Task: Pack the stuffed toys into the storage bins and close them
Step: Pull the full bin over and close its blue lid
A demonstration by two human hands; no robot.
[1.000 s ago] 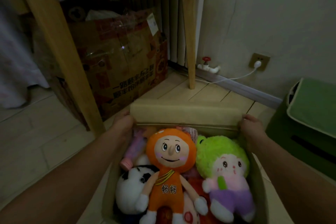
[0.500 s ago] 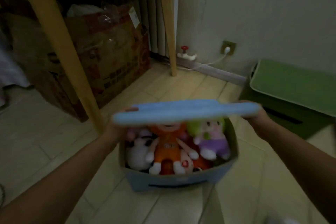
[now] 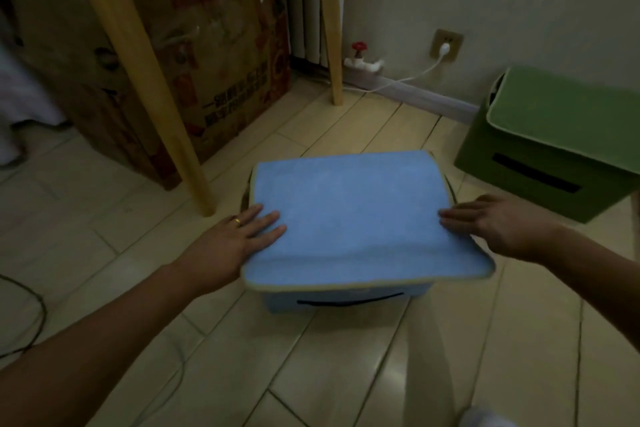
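A blue fabric storage bin sits on the tiled floor in the middle of the view, its blue lid lying flat over the top. The stuffed toys are hidden under the lid. My left hand rests flat on the lid's left edge, fingers spread, a ring on one finger. My right hand lies flat on the lid's right edge. Neither hand grips anything. A green storage bin stands at the right with its lid down.
A wooden table leg rises just left of the blue bin, a second leg behind it. A large cardboard box stands under the table. A wall socket with a white cable and a red valve are at the back wall.
The lid has swung down from upright and now covers the bin, hiding the toys. Both hands went from gripping the lid's edges to lying flat on it.
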